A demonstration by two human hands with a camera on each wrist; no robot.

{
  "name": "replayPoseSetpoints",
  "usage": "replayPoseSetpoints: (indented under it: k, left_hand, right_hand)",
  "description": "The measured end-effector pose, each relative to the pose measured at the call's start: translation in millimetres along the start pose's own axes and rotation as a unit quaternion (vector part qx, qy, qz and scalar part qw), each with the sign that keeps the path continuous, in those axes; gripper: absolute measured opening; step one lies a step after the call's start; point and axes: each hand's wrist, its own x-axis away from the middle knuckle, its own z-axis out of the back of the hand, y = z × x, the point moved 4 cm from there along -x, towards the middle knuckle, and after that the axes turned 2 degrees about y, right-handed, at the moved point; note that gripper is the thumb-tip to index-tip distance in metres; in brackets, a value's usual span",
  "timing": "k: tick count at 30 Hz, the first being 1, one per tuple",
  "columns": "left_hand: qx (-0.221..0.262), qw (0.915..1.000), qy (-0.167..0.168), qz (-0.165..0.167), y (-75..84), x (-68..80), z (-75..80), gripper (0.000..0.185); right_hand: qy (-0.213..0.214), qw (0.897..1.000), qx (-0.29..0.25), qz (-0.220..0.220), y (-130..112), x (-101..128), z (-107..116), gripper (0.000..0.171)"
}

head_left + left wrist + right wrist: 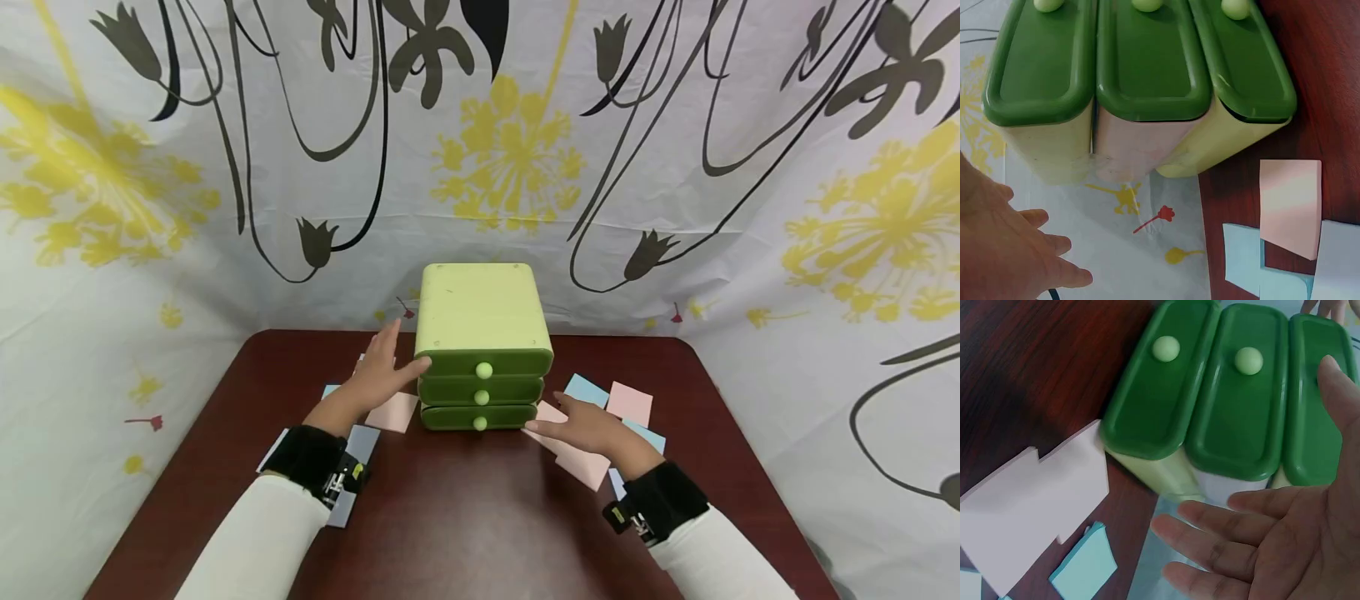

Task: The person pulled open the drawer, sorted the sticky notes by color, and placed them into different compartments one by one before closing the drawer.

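Where it stands: the pale green plastic three-drawer chest with rounded corners (480, 333) sits at the back middle of the dark red-brown glossy wooden surface (465, 525), close to the backdrop.
Chest, material: smooth moulded plastic; light yellow-green shell, three darker green drawer fronts (1166, 394) with raised rims, all pushed in.
Knobs: one small round pale green knob (483, 369) at the centre of each front.
Left hand (384, 375): grip spread, fingers straight; thumb tip at the left corner of the top drawer front, the other fingers along the chest's left side.
Right hand (585, 427): grip spread, fingers straight and apart, lying low beside the chest's right bottom corner, over pink paper. Contact with the chest: cannot tell.
Papers, left: flat matte square pale pink paper note (393, 411) just beside the left hand; grey-blue sheets (358, 450) under the left wrist.
Papers, right: large pale pink paper sheets (1035, 506), light blue square notes (585, 389) and another pink square (630, 402), overlapping.
Backdrop: white cloth printed with yellow flowers and black stems (225, 208).
Head view only: both white sleeves with black wrist bands, whole layout.
Left wrist view only: the chest's pale side wall, with cloth beyond it.
Right wrist view only: open palm facing the drawer fronts; notched edge of the pink sheets.
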Motion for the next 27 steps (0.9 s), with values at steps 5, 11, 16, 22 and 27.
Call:
replayPoseSetpoints:
  k: [5,11,16,22,27]
  left_hand:
    - [0.055,0.9984,0.005,0.007,0.0,-12.5,5.0,0.089]
    - [0.092,0.9951,0.003,0.035,1.0,-27.3,9.1,0.089]
    - [0.105,0.9923,-0.003,0.065,1.8,-39.0,10.7,0.089]
    - [0.124,0.9886,0.017,0.084,3.5,-55.0,12.9,0.089]
    - [0.124,0.9877,0.027,0.092,1.6,-68.8,12.2,0.089]
  right_hand:
    - [0.007,1.0,-0.014,0.01,-9,-2,1,0.09]
    - [0.019,0.999,-0.027,0.011,-21,-3,1,0.081]
    - [0.027,0.999,-0.032,0.013,-28,-5,-2,0.08]
    - [0.041,0.995,-0.086,0.026,-36,-10,-4,0.068]
    - [0.039,0.983,-0.177,0.015,-39,-16,-8,0.058]
